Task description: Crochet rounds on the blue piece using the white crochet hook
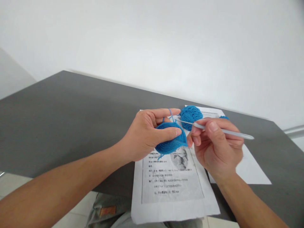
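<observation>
My left hand (pixel 144 134) pinches a round blue crocheted piece (pixel 171 139) between thumb and fingers, above the table. A blue strand runs over its index finger. My right hand (pixel 217 144) is closed round a pale crochet hook (pixel 223 130), whose thin metal tip points left to the top edge of the piece. A ball of blue yarn (pixel 190 115) lies on the paper just behind both hands.
A dark grey table (pixel 71 120) stands against a white wall. A printed sheet (pixel 169 190) lies under my hands and overhangs the near edge. A second white sheet (pixel 251 167) lies to the right. My lap shows below the table.
</observation>
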`<action>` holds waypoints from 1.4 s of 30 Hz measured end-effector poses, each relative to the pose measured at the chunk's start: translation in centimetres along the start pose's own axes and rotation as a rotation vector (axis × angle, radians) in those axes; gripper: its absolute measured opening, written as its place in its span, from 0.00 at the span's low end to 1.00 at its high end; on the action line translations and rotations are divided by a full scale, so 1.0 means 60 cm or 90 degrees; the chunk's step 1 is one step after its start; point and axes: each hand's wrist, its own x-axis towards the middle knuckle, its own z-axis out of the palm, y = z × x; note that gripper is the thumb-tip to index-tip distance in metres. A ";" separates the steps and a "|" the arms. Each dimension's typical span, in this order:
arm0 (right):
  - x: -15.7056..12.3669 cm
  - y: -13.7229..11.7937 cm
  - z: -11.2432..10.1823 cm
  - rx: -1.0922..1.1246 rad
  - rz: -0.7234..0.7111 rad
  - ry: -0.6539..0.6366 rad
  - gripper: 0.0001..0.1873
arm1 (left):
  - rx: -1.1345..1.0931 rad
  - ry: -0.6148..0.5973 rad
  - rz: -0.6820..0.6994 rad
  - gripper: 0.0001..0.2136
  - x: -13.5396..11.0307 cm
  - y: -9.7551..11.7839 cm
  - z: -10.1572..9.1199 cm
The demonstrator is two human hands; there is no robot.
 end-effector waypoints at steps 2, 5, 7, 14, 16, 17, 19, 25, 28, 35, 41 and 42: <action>-0.002 -0.001 0.004 -0.023 -0.045 0.007 0.05 | -0.012 0.009 0.002 0.29 0.001 0.000 0.000; -0.004 -0.005 0.007 -0.044 -0.041 0.009 0.05 | -0.019 0.007 -0.005 0.28 0.000 0.000 0.000; -0.005 -0.007 0.005 -0.039 0.011 -0.002 0.07 | -0.017 -0.002 -0.016 0.28 0.000 0.000 0.000; 0.004 -0.003 -0.011 0.030 0.139 -0.078 0.10 | 0.020 -0.021 -0.067 0.31 0.000 -0.002 0.002; 0.007 -0.002 -0.015 0.035 0.138 -0.089 0.10 | 0.019 -0.030 -0.077 0.30 0.000 -0.004 0.002; 0.008 -0.002 -0.017 0.034 0.137 -0.094 0.10 | 0.012 -0.039 -0.081 0.30 0.000 -0.004 0.002; 0.010 -0.001 -0.020 0.029 0.137 -0.106 0.10 | 0.005 -0.060 -0.084 0.30 0.000 -0.004 0.002; 0.014 -0.003 -0.027 0.013 0.129 -0.130 0.08 | 0.059 -0.044 -0.080 0.35 0.000 0.002 0.002; 0.014 -0.005 -0.029 -0.010 0.096 -0.120 0.08 | 0.096 -0.038 -0.073 0.36 0.000 0.003 0.001; 0.009 -0.015 -0.035 -0.084 0.024 -0.104 0.06 | 0.169 -0.027 -0.038 0.30 0.000 0.002 0.001; -0.001 -0.013 -0.040 -0.140 -0.041 -0.093 0.04 | 0.183 -0.019 -0.022 0.30 -0.001 0.004 0.001; -0.002 -0.012 -0.040 -0.143 -0.045 -0.091 0.04 | 0.183 -0.019 -0.020 0.29 -0.001 0.004 0.001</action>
